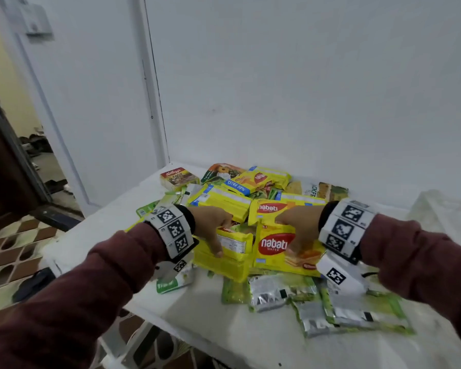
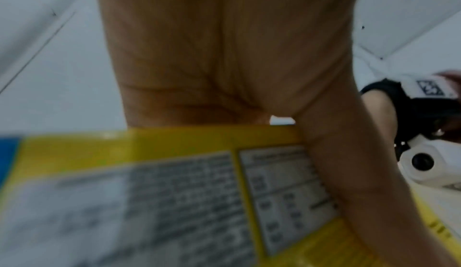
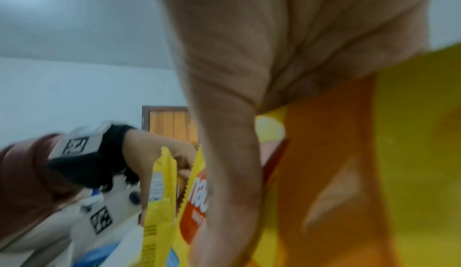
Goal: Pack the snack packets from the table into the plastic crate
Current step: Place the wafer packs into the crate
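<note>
Yellow Nabati wafer packets lie heaped on the white table (image 1: 250, 342). My left hand (image 1: 218, 235) grips one yellow packet (image 1: 233, 251) upright by its top edge, printed back towards me, thumb down its front. The left wrist view shows my palm (image 2: 224, 54) over that packet (image 2: 174, 192). My right hand (image 1: 296, 235) grips a second Nabati packet (image 1: 280, 249) by its top, logo facing me. In the right wrist view my thumb (image 3: 232, 172) lies across that packet (image 3: 411, 153). The two packets stand side by side. A translucent plastic crate (image 1: 442, 206) stands at the far right.
More yellow packets (image 1: 221, 201) and a Kellogg's box (image 1: 179, 178) lie behind my hands against the white wall. Green and silver sachets (image 1: 317, 296) are spread on the table in front. The table's left edge drops to a tiled floor (image 1: 11, 251) by an open doorway.
</note>
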Demonstrator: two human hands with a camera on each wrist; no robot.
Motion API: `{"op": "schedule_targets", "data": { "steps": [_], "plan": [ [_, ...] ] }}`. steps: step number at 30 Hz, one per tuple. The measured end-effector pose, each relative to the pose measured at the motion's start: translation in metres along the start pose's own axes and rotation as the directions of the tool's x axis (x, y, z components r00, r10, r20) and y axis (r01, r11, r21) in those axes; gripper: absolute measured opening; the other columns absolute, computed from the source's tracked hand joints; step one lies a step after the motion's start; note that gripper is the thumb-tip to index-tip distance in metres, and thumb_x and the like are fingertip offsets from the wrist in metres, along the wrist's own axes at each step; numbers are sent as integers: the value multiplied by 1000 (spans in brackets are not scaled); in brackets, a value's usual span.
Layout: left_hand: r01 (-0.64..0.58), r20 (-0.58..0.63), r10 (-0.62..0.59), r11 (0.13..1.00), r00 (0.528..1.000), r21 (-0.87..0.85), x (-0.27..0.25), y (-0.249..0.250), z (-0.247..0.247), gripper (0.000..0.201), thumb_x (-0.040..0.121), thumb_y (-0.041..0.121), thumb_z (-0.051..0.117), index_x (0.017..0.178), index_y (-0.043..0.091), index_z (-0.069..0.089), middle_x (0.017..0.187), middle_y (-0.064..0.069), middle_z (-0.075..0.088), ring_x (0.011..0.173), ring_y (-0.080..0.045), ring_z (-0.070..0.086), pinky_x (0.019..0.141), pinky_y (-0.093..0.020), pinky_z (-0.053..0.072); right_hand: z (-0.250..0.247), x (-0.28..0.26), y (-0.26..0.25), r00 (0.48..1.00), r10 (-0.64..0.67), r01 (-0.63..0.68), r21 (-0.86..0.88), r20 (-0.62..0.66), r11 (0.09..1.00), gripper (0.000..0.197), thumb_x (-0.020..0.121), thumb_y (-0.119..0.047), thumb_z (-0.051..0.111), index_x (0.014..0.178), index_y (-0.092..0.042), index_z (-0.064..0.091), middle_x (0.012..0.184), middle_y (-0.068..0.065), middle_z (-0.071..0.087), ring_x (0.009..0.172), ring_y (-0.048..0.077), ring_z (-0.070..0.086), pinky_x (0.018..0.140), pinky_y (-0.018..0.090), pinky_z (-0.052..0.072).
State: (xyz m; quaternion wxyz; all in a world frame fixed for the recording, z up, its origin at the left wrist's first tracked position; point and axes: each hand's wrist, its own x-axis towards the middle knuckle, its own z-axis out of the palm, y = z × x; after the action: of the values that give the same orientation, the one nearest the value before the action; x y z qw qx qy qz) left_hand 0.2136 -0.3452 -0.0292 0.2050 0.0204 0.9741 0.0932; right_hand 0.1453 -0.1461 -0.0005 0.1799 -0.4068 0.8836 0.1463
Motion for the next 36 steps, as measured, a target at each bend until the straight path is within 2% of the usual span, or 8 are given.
{"op": "schedule_targets", "data": {
  "steps": [4, 9, 15, 20, 24, 27, 31, 36],
  "plan": [
    [-76, -222, 70, 997, 973, -17, -11, -14, -40, 44, 72, 25, 77, 68, 22, 34, 72, 6, 39, 73, -17, 38, 59, -29, 28, -37, -5, 28, 998, -37, 47, 246, -47, 968, 32, 79, -21, 73, 106, -19, 55, 86, -13, 58, 90, 12, 56, 65, 8, 42],
    [-59, -447, 30, 997, 894, -51, 5, -38, -79, 35, 78, 31, 70, 96, 15, 44, 94, -6, 53, 89, -24, 52, 71, -28, 37, -63, 14, 66, 997, 51, -25, 427, -51, 904, 30, 74, -20, 76, 100, -15, 63, 100, 9, 71, 82, 16, 64, 78, 31, 54],
    [-5, -247, -30, 990, 969, -139, 52, -37, -83, 62, 87, 24, 63, 136, -4, 39, 143, -15, 41, 130, -27, 41, 88, -21, 30, -50, 66, 62, 985, 141, -167, 369, 98, 914, 49, 77, -26, 74, 119, -6, 60, 111, 10, 67, 95, 20, 61, 89, 35, 49],
    [127, -51, -130, 990, 990, -59, 81, -55, -94, 73, 90, 47, 51, 147, 11, 22, 156, -6, 17, 142, -22, 21, 112, -28, 19, -37, 88, 62, 961, 133, -225, 409, 243, 884, 49, 84, -24, 67, 128, -9, 53, 125, 11, 60, 100, 17, 56, 82, 27, 49],
    [153, 37, -153, 988, 988, 6, 96, -70, -94, 82, 88, 54, 48, 149, 11, 13, 158, -7, 6, 145, -24, 12, 116, -36, 11, -35, 89, 61, 964, 118, -223, 474, 240, 852, 45, 84, -19, 67, 126, -9, 55, 111, 7, 63, 85, 12, 60, 68, 15, 50],
    [145, 113, -141, 989, 984, -25, 100, -77, -94, 89, 85, 52, 55, 149, 12, 8, 158, -7, 1, 145, -25, 8, 118, -40, 11, -35, 86, 59, 968, 146, -228, 482, 202, 846, 45, 78, -26, 73, 120, -17, 60, 103, -2, 65, 90, 13, 61, 78, 22, 50],
    [78, 200, -72, 997, 977, -23, 121, -88, -95, 138, 25, 81, 72, 142, 18, 37, 148, -2, 36, 136, -25, 35, 114, -45, 27, -33, 81, 56, 972, 195, -236, 496, 133, 835, 43, 71, -29, 79, 110, -22, 65, 95, -8, 67, 90, 13, 63, 82, 27, 50],
    [-56, 199, 71, 995, 977, -78, 104, -74, -114, 38, 77, 29, 74, 110, 15, 64, 96, 6, 66, 91, -13, 62, 84, -24, 50, -38, 61, 50, 977, 200, -208, 519, 72, 829, 35, 68, -29, 81, 99, -27, 64, 88, -11, 67, 84, 11, 64, 77, 26, 52]
  ]
}}
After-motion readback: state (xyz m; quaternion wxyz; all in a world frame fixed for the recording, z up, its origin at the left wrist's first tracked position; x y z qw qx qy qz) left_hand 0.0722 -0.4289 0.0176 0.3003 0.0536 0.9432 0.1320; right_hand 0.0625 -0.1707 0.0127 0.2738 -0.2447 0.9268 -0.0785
